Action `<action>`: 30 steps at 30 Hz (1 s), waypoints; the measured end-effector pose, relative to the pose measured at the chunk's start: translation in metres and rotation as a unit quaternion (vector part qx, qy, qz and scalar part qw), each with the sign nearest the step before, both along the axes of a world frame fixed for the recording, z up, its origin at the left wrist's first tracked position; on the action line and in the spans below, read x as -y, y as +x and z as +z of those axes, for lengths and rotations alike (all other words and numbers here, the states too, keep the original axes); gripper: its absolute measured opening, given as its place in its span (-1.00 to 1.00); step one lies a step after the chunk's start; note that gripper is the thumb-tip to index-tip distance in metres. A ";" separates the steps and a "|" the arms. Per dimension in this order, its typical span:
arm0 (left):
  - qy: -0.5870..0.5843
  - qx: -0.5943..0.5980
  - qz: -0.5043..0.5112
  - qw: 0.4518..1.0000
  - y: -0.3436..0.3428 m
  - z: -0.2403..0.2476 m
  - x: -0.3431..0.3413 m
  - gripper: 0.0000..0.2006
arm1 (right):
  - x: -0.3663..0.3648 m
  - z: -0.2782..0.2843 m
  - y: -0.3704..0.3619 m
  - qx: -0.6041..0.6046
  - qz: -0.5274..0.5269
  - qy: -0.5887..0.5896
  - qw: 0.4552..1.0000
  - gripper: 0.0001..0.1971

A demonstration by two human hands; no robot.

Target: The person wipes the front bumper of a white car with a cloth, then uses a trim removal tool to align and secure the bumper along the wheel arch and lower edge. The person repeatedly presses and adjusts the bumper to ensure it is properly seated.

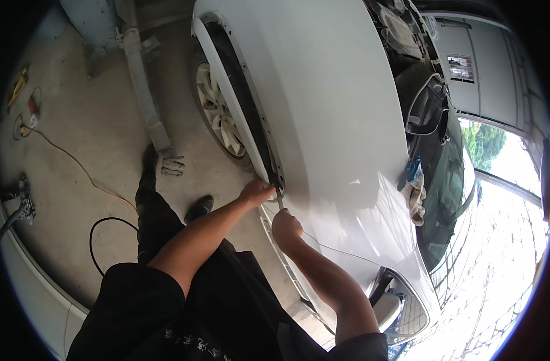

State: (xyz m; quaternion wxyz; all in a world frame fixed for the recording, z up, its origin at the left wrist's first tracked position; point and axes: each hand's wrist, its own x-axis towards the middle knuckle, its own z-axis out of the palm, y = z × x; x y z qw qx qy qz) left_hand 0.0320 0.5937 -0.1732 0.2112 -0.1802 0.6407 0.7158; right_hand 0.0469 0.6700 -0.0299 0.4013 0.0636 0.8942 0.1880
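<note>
A white car fender [323, 102] fills the middle of the view. Along its wheel side runs a narrow curved white trim strip [236, 102], with a dark gap and a row of small holes between strip and fender. My left hand [258, 192] is closed at the strip's near end, fingertips pressed together there; its grip is partly hidden. Just below and to the right, my right hand [286, 228] wraps round a slim tool with a straight metal shaft [280, 200]. The shaft points up to the gap beside my left fingertips. The tool's handle is hidden in my fist.
A spoked wheel [218, 108] sits under the strip. Gloves [414, 192] lie by the windshield, and another glove [173, 166] is on the floor. A grey lift arm [144, 90] and an orange cable [82, 168] cross the floor. The side mirror [401, 304] juts out lower right.
</note>
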 end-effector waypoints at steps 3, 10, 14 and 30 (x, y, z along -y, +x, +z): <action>0.012 -0.023 0.028 0.999 -0.001 -0.002 -0.004 -0.60 | 0.000 -0.002 0.004 -0.022 -0.037 -0.021 0.999 -0.78; -0.001 0.005 -0.020 1.000 -0.009 0.014 0.004 -0.59 | -0.033 -0.014 0.027 -0.062 -0.069 -0.141 0.986 -0.79; 0.018 -0.002 -0.049 0.999 -0.007 -0.014 -0.005 -0.53 | -0.042 -0.026 0.040 -0.102 -0.087 -0.198 0.971 -0.80; 0.026 -0.041 0.054 0.997 0.002 -0.030 -0.018 -0.59 | -0.036 -0.048 -0.029 0.260 0.391 -0.091 0.878 -0.94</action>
